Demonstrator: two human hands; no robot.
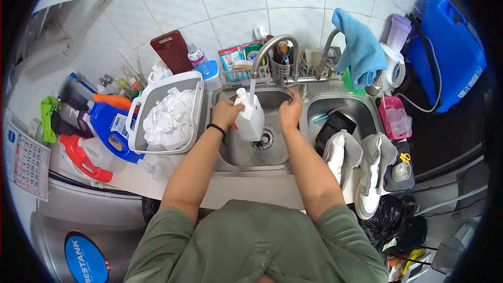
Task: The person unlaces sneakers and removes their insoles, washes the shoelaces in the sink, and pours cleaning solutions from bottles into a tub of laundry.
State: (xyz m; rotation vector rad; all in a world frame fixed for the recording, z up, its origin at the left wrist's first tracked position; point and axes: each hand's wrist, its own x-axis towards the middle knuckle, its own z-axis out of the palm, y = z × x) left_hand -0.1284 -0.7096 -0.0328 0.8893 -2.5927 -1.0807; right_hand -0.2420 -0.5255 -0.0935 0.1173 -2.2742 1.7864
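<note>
My left hand (227, 113) is closed around a white plastic jug (249, 118), tilted over the left sink basin (225, 152). Water from the curved faucet (272, 40) runs down onto the top of the jug. At the base of that faucet my right hand (291, 111) has its fingers curled at the faucet handle (284, 83); the fingertips show only in part. The drain (266, 139) lies beneath, beside the jug's lower end.
A grey tub (197, 112) of white cloth stands left, near blue (110, 128) and red-handled jugs (86, 158). White shoes (371, 175) rest at the right basin (322, 109), which holds a dark item (338, 126). A blue cloth (361, 47) hangs over the second faucet.
</note>
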